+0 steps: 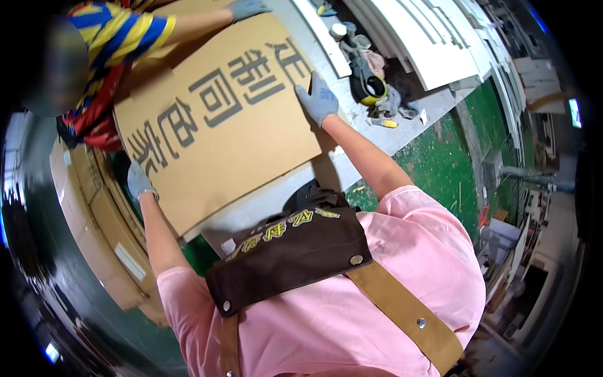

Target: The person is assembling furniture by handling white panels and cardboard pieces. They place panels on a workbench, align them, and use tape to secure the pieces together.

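A large brown cardboard sheet (pixel 251 154) with big dark printed characters lies tilted across the work surface in front of me. At its left edge my left hand (pixel 139 181), in a grey-blue glove, grips the near left corner; part of its fingers is hidden. My right hand (pixel 319 99), gloved alike, holds the right edge, thumb on top of the board and fingers along the side. Across from me, a co-worker in a striped sleeve (pixel 129 34) rests a gloved hand (pixel 248 9) by the sheet's far edge.
Long white panels (pixel 421 38) are stacked at the far right. Beside them lie a black-and-yellow tape roll (pixel 370 88), crumpled gloves (pixel 389 100) and a yellow-handled cutter (pixel 384 123) on the table. Flattened cartons (pixel 103 232) stand at the left, above a green floor (pixel 433 166).
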Available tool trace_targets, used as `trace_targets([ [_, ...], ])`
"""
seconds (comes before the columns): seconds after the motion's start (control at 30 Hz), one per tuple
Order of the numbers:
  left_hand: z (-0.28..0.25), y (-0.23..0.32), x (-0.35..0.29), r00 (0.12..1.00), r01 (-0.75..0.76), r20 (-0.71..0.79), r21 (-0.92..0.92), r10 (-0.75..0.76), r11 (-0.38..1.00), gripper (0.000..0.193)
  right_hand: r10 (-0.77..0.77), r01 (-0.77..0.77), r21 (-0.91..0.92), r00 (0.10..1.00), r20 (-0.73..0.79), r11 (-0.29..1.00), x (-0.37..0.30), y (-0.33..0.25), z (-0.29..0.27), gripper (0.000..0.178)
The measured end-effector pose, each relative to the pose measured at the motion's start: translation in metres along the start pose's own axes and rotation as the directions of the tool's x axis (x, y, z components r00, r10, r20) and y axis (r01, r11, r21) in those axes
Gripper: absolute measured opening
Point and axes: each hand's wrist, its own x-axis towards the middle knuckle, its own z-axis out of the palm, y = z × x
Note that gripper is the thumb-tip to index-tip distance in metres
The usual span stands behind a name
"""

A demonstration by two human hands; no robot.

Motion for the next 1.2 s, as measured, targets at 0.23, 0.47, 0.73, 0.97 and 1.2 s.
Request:
trace_targets([
  [0.23,0.021,0.078,0.007,0.994,-0.098,-0.057,-0.133,0.091,0.986,0.046,-0.126,0.190,0.092,0.874,-0.470,0.977,0.096,0.079,-0.094,0.064],
  [0.47,0.018,0.077,-0.005,0.993,-0.086,-0.091,-0.055,0.081,0.995,0.045,0.268,-0.241,-0.384,0.963,0.017,0.891,0.074,0.134,-0.106,0.079],
  [0.73,0.053,0.043,0.023,0.999,0.026,-0.028,0.114,-0.023,0.993,0.052,0.053,0.062,0.467,0.972,-0.228,0.882,0.095,0.108,-0.179,0.050],
  [0.97,0.056,0.053,0.006,0.996,0.034,-0.078,-0.035,-0.037,0.999,0.046,-0.285,-0.277,0.961,0.920,0.270,0.014,0.076,0.004,-0.154,0.037],
  [1.2,0.015,0.077,-0.022,0.993,-0.006,0.096,-0.531,0.067,0.847,0.063,-0.566,-0.700,0.712,0.612,0.552,-0.063,0.062,-0.162,-0.053,0.036],
])
